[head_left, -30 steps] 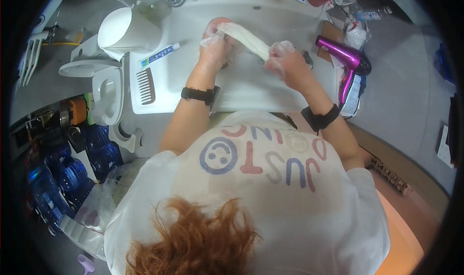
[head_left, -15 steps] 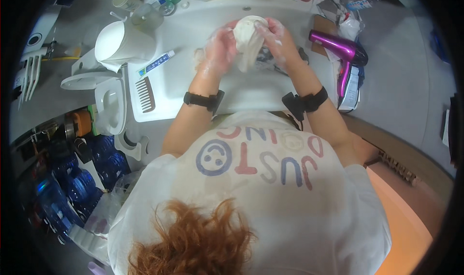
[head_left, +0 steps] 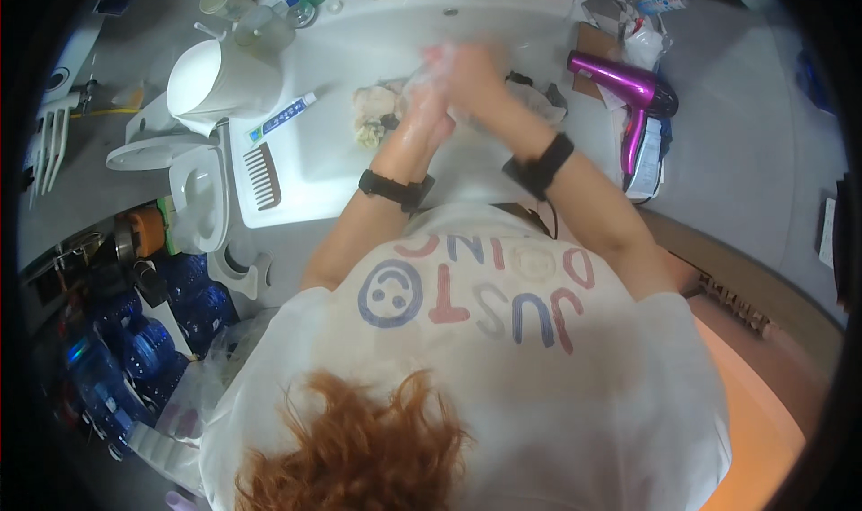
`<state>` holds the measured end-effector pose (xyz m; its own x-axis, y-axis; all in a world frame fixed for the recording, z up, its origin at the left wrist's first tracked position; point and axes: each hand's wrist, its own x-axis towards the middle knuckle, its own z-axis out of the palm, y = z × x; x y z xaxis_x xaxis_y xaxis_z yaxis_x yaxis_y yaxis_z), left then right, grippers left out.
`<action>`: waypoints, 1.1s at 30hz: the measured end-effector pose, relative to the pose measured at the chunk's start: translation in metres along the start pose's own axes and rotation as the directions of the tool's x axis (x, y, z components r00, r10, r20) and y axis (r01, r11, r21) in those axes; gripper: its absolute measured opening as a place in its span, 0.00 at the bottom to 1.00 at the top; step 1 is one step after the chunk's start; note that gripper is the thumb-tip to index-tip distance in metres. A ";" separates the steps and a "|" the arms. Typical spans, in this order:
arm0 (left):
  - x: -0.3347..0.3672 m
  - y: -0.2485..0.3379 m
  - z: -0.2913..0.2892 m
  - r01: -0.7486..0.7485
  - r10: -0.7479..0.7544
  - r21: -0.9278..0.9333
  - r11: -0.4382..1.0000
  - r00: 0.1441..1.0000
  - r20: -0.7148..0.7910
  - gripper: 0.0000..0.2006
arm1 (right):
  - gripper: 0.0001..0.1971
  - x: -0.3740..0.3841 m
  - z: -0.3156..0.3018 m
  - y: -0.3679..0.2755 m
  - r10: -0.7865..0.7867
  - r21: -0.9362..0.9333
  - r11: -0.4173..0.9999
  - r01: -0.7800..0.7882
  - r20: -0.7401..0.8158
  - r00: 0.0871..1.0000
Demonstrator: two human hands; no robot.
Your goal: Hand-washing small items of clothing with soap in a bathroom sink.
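The grey table (head_left: 736, 125) was the biggest thing I had on my feed, spreading out to the right of a wide white sink (head_left: 328, 165). On the left, I could see a toilet (head_left: 199, 197) with its lid raised. The person's white shirt (head_left: 575, 403), with coloured lettering, filled the lower half of my view. A white pail-shaped container (head_left: 220, 80) stood at the sink's left edge, and a glossy purple hair dryer (head_left: 624, 84) lay on the right, just beyond the sink. I had the left hand (head_left: 426, 93) and the right hand (head_left: 476, 71) close together over the sink, a dark band (head_left: 395, 189) around the left wrist and a dark strap (head_left: 540, 165) on the right arm. Blur hid the fingers of both hands, so I could not tell whether they were clamped on anything; a whitish patch showed by the left hand, either foam or fabric. A dark and grey cloth (head_left: 555, 105) lay in the sink, partly covered by the right arm, and a cream-coloured bundle (head_left: 373, 107) sat just beside the left hand. Near the sink's left edge I made out a blue-and-white tube (head_left: 283, 118) and, below it, a brown comb (head_left: 262, 177).
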<state>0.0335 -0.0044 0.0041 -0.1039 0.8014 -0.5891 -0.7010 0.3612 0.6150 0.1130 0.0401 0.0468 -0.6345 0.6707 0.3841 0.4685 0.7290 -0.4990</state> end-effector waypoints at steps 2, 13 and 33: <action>0.044 -0.033 -0.066 0.383 0.361 -0.593 0.708 0.526 0.770 0.21 | 0.11 -0.002 0.003 -0.034 0.051 -0.159 0.987 0.001 0.323 0.945; -0.022 0.019 0.010 -0.134 0.145 0.098 0.986 0.983 -0.110 0.14 | 0.15 0.003 0.009 0.022 0.270 -0.183 0.954 -0.237 0.179 0.946; 0.001 -0.009 -0.012 0.013 0.012 -0.169 0.986 0.989 0.148 0.17 | 0.12 -0.008 -0.007 -0.015 -0.119 -0.033 0.992 0.123 0.103 0.987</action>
<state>0.0312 -0.0128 -0.0082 -0.0069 0.8676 -0.4973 -0.8113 0.2858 0.5100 0.1149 0.0248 0.0570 -0.7461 0.5612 0.3585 0.4068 0.8103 -0.4218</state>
